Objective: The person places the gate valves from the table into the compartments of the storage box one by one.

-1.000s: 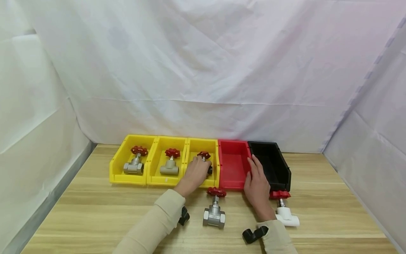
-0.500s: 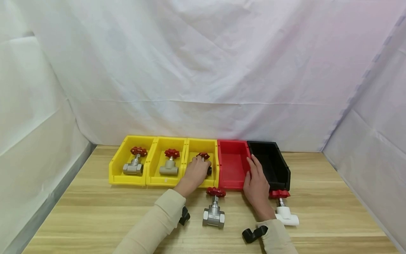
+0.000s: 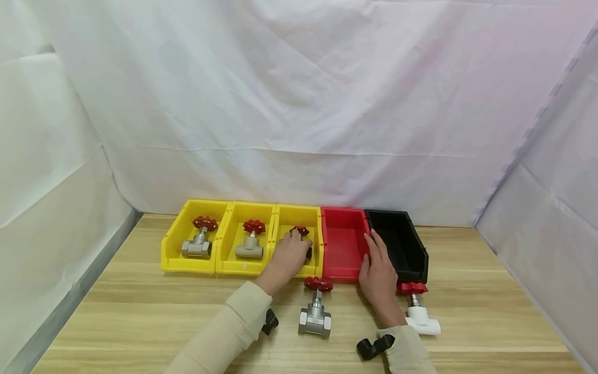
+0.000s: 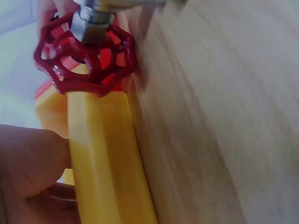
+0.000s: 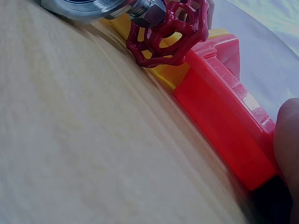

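My left hand (image 3: 286,257) reaches into the third yellow bin (image 3: 299,212) and grips a valve (image 3: 309,253) with a red handwheel and a dark body, mostly hidden under the fingers. In the left wrist view, part of that hand (image 4: 30,163) shows behind the yellow bin's front wall. My right hand (image 3: 379,272) rests with extended fingers at the wall between the red bin (image 3: 344,244) and the black bin (image 3: 397,234). A steel valve (image 3: 315,319) with a red handwheel lies on the table between my forearms.
A white valve (image 3: 422,320) with a red handwheel lies right of my right wrist. The left yellow bin (image 3: 189,265) holds a steel valve (image 3: 196,246); the second yellow bin (image 3: 240,267) holds a grey-beige one (image 3: 249,248). White cloth (image 3: 299,104) encloses the table.
The dark end of the valve under my left hand appears slightly turned. The right hand keeps its place, and the bins and other valves stay put.
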{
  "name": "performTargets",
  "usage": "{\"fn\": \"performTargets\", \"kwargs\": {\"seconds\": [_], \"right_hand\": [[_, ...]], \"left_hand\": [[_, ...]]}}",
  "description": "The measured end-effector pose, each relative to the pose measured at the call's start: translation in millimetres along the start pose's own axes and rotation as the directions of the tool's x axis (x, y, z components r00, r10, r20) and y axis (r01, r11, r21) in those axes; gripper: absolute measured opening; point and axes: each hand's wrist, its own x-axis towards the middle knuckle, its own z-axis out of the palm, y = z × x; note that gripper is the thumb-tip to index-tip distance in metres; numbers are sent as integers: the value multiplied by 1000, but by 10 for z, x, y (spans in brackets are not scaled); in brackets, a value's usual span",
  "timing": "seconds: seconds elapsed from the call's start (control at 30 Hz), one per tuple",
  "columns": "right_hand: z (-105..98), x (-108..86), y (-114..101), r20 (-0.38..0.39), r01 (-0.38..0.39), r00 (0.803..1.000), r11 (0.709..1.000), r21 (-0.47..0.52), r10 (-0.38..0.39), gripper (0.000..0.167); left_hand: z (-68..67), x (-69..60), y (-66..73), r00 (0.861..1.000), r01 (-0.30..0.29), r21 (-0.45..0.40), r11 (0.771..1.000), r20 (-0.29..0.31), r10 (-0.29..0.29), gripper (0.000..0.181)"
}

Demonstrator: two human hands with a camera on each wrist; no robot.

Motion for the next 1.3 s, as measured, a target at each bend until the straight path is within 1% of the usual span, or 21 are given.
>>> {"fn": "performTargets", "kwargs": {"seconds": [0.13,0.27,0.4,0.53,0.63,0.73,0.8,0.87,0.93,1.0,1.17,1.3], "right_hand": [[3,1,-2,6,-3,1000,1000,0,3,58],[1,2,-4,8,2,1000,1000,2,-2,58],[-8,1,-7,0,5,1000,1000,-1,-5,58],[-12,-13,-2,-8,18,1000,1000,0,-18,57],[-10,-24,0,-9,26,1000,1000,2,-26,56],[-8,-31,0,-15,24,1000,1000,1,-24,55],[-9,-33,-1,-18,20,1000,1000,-1,-20,55],[-13,-34,-6,-21,18,1000,1000,0,-18,55],[-13,-34,-7,-20,20,1000,1000,2,-20,55],[-13,-35,-12,-17,20,1000,1000,5,-20,55],[-18,-26,-20,-1,19,1000,1000,4,-19,56],[-50,-4,-47,42,-1,999,1000,1,1,57]], "left_hand": [[-37,-71,-18,999,-15,-13,1000,-46,14,23],[-84,-201,-59,992,-40,-80,996,-119,31,28],[-148,-343,-107,977,-94,-147,985,-203,63,31],[-202,-472,-170,962,-131,-167,977,-258,85,33],[-200,-555,-240,951,-134,-161,978,-298,82,39],[-162,-629,-313,942,-116,-144,983,-330,63,50],[-136,-675,-350,939,-96,-142,985,-342,42,57],[-111,-716,-376,940,-73,-149,986,-342,18,63],[-85,-751,-395,939,-58,-169,984,-344,-4,65],[-57,-782,-412,937,-56,-203,978,-349,-19,64],[-5,-809,-441,932,-70,-260,963,-362,-30,60],[-13,-802,-425,934,-68,-261,963,-357,-31,62]]}}
